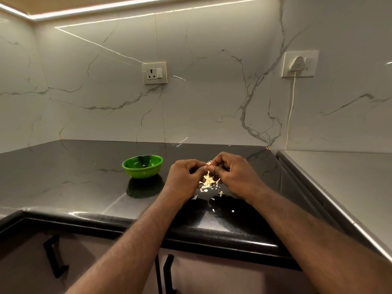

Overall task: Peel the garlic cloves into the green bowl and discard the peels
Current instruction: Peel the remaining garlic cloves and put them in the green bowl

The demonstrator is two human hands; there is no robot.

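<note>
Peeling step, in hand.

- **Garlic clove** (209,165): small, pale and mostly hidden. It is held between the fingertips of both hands, above the counter and to the right of the bowl.
- **Left hand** (184,177): fingers curled, thumb and forefinger pinching the clove or its skin. Which of the two cannot be told.
- **Right hand** (233,175): fingers curled likewise, pinching the same clove from the other side. The two hands meet at the fingertips.
- **Peels** (209,183): a loose papery heap on the countertop (74,177), directly beneath the hands. Smaller flakes (220,193) are scattered toward the front edge.
- **Green bowl** (144,172): upright on the countertop, near the left hand but apart from it. No clove can be made out inside from this angle.
- **Wall fittings:** one switched socket (154,73), and a second with a white plug (297,62) and a hanging cord (291,107).

**Step judged:** skin is being stripped from the clove, and the drop into the bowl is not yet made.

**Next move calls for:** clearing whatever skin clings, then carrying the bare clove left over the rim and letting go. After that, the heap and stray flakes need gathering for disposal.
</note>
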